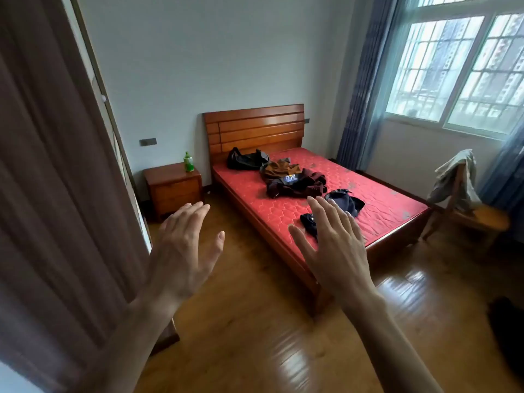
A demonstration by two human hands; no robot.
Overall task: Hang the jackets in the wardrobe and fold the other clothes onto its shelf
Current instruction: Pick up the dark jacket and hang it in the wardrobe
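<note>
Grip: neither hand holds anything. The left hand point(181, 245) is raised at lower centre-left of the frame, fingers straight and together, thumb spread. The right hand point(334, 251) is raised just right of it, fingers straight and slightly fanned. Both hang in the air, well apart from the clothes.

Left to right:

1. Curtain point(56, 180), brown, fills the left edge. The wardrobe cannot be identified with certainty from this view.
2. Nightstand point(173, 188), centre-left, carries a green bottle point(188, 162). Its label is too small to read.
3. Bed point(326, 194), centre, with a red quilted mattress. The clothes lie on it:
   - Black bag point(246, 160) by the headboard.
   - Brown top point(280, 167), just right of the bag.
   - Dark maroon jacket point(295, 185), touching the brown top. A blue-and-white print shows on a dark garment here; no lettering is legible.
   - Dark garments point(344, 201), nearer the foot, partly hidden by the right hand.
4. Chair point(479, 217), right, with a pale garment point(453, 177) draped over its back.

Handling, as a judgement: all items look soft, limp and light, with no stiffness. The jacket is probably the bulkiest. Take it at the collar or both shoulders so it hangs straight for a hanger. Lift the thinner pieces at the shoulders or waistband and spread them flat before folding. Crumpled items touch; separate them one at a time to avoid dragging a neighbour.
</note>
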